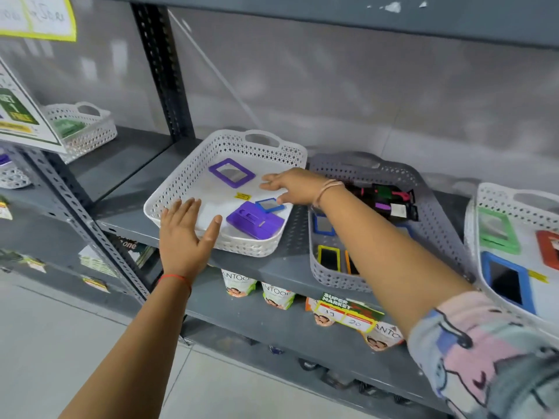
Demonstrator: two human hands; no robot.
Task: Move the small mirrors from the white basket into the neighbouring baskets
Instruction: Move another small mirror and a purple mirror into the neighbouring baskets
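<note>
A white perforated basket (pixel 181 182) sits on the grey shelf. Inside lie a purple-framed mirror (pixel 232 173) at the back, a small blue-framed mirror (pixel 269 205) and a purple mirror lying face down (pixel 255 220) at the front right. My left hand (pixel 187 234) rests open on the basket's front rim, fingers spread. Reaching over the basket from the right, my right hand (pixel 295 186) is open with fingers extended, just above the small blue mirror and holding nothing. To the right stands a grey basket (pixel 332 279) with several small mirrors, partly hidden by my right forearm.
Another white basket (pixel 484 204) at the far right holds green, blue and red framed mirrors. A further white basket (pixel 90 128) stands at the far left behind a hanging sign. Packets and price tags (pixel 348 316) hang on the shelf below. A yellow sticker (pixel 243 195) lies in the middle basket.
</note>
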